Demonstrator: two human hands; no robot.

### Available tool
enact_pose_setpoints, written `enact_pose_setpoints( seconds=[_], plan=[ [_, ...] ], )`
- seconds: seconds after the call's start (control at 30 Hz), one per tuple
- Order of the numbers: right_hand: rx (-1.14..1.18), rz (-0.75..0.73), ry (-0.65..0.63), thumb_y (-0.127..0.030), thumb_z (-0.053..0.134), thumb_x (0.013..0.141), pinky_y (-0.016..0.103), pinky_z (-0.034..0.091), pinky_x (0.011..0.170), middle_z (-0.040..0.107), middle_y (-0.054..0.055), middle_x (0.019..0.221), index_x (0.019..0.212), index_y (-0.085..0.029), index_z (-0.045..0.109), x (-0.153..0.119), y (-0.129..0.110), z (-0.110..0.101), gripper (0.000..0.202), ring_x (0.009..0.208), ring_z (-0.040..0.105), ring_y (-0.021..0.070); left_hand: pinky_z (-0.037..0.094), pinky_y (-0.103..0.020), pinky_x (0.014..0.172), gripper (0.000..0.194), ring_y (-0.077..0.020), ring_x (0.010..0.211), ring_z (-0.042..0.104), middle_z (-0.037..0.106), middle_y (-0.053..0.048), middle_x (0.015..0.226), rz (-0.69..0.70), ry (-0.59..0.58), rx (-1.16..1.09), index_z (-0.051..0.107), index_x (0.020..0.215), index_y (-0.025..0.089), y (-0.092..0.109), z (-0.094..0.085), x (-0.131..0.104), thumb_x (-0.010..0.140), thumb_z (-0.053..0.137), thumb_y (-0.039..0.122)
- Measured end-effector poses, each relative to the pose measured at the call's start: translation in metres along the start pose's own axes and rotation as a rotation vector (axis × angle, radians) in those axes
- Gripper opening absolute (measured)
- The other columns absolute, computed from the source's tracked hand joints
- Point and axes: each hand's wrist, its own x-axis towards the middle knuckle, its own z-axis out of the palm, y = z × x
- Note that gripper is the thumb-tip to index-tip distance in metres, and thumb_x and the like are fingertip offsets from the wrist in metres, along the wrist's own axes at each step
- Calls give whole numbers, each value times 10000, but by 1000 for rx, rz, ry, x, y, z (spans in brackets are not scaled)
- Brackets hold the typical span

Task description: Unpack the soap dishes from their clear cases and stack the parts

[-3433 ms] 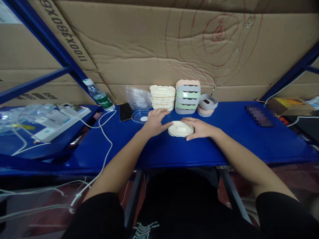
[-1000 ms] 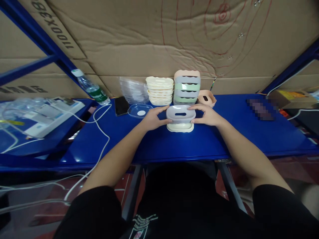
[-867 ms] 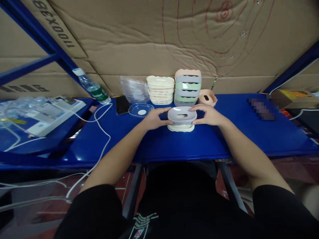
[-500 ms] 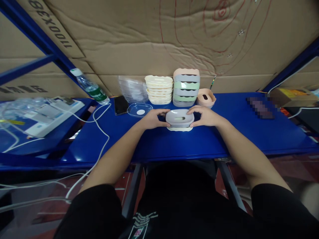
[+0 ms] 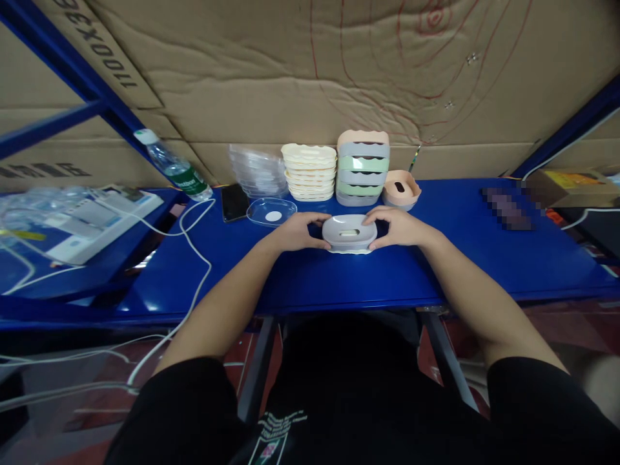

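Note:
A grey plastic soap dish [image 5: 349, 241], with a long slot in its middle, sits in front of me on a cream wavy-edged piece that shows only as a thin rim below it. My left hand [image 5: 301, 231] grips its left end, thumb low and fingers at the far side. At the right end my right hand [image 5: 398, 227] holds it the same way. Just behind stands a tall stack of grey, green and peach dishes [image 5: 363, 169]. Left of that is a stack of cream wavy-edged pieces [image 5: 310, 173]. A peach dish [image 5: 402, 187] rests on a grey one beside the tall stack.
Nested clear plastic covers [image 5: 256, 171] stand at the back left, with one clear cover [image 5: 259, 212] lying in front. A black phone [image 5: 235, 203], a water bottle [image 5: 177, 169] and a white cable [image 5: 198, 255] are further left. Cardboard [image 5: 242, 58] walls the back of the blue table [image 5: 465, 252].
The grey soap dish tilts slightly and sits closer over the cream piece, whose rim shows less. Both hands keep their hold in nearly the same place.

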Motion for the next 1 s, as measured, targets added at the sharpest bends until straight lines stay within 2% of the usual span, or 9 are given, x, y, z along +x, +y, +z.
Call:
enact_pose_setpoints(
  seconds=[0.4, 0.73, 0.8, 0.87, 1.0],
  plan=[
    [-40, 18, -66, -682, 1030, 699, 549, 584, 1151, 800, 117, 1318, 1166, -254, 850, 0, -5, 3, 659, 1266, 746, 368, 608, -510, 1176, 810, -328, 1280, 801, 835, -137, 1420, -1, -27, 141, 812, 1443, 237, 6, -1, -1, 694, 1063, 417],
    [-22, 27, -56, -658, 1051, 678, 599, 588, 1184, 796, 115, 1354, 1192, -281, 852, 1, -2, 4, 668, 1295, 748, 383, 604, -529, 1136, 815, -356, 1249, 796, 848, -122, 1375, -10, -13, 213, 834, 1401, 290, 7, 0, 0, 652, 1092, 477],
    [-23, 27, -53, -650, 1053, 681, 615, 584, 1193, 797, 119, 1365, 1198, -282, 855, 1, -2, 4, 665, 1302, 750, 387, 610, -508, 1099, 846, -349, 1185, 804, 854, -115, 1351, -9, -20, 277, 827, 1416, 291, 8, -9, -1, 641, 1095, 496],
    [-29, 28, -51, -643, 1050, 692, 622, 581, 1196, 798, 122, 1378, 1209, -281, 857, 0, -3, 4, 660, 1310, 751, 392, 608, -479, 1066, 807, -337, 1119, 806, 862, -113, 1301, -22, 15, 382, 830, 1409, 278, 7, -24, -5, 678, 1075, 517],
    [-49, 29, -53, -645, 1049, 692, 608, 589, 1191, 805, 122, 1385, 1224, -287, 863, 0, -6, 3, 668, 1315, 757, 399, 587, -437, 1025, 540, -338, 1094, 789, 856, -122, 1188, -88, 164, 624, 874, 1257, 238, -1, -62, -20, 820, 975, 538]
  ],
)
